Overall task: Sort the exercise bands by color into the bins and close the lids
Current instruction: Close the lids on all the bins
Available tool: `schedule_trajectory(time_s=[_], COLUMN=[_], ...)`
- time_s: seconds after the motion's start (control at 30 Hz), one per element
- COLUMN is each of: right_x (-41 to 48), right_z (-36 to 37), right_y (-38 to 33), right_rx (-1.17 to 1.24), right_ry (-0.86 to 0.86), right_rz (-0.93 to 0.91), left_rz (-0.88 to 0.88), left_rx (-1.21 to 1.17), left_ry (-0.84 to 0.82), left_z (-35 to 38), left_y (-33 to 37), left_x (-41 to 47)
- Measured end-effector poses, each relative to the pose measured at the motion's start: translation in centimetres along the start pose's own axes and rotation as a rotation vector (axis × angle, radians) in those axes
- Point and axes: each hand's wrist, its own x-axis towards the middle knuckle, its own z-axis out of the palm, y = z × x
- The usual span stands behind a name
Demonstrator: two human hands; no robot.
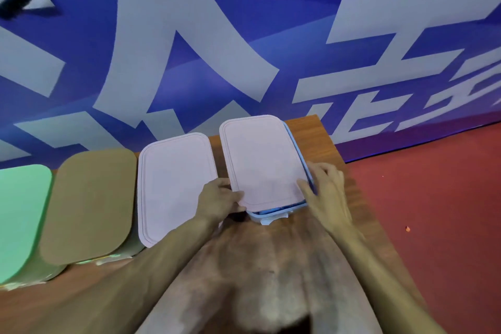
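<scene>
Wooden table (311, 127), blue wall (244, 8): my left hand (217, 200) and right hand (325, 187) grip the right-hand pink lid (260, 160), squaring it onto its blue bin (276, 213).

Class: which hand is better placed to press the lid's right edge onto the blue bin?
Right hand: it holds that edge; the left hand grips the lid's near-left corner.

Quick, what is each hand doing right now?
Left hand: grips the pink lid at its near corner.
Right hand: grips the same lid's right edge.
</scene>
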Motion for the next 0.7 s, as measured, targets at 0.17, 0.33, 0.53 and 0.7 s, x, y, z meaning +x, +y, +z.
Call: schedule_trajectory(time_s=[0.17,0.33,0.53,0.7], right_x=[0.1,0.0,0.2,0.1], right_z=[0.6,0.4,0.6,0.3], right_y=[0.3,-0.2,-0.2,0.2], right_rx=[0.068,0.097,0.132,0.189], right_ry=[-0.116,-0.065,-0.023,0.022], right_rz=[0.209,0.239,0.256,0.289], left_rz=[0.126,0.143,0.117,0.182], left_rx=[0.306,0.375,0.353,0.556], left_ry=[0.033,0.014,-0.039,-0.069], left_z=[0.2,0.3,0.8,1.3], left_y=[-1.4,-1.2,-1.0,-1.4], left_x=[-0.5,-0.4,-0.3,-0.4])
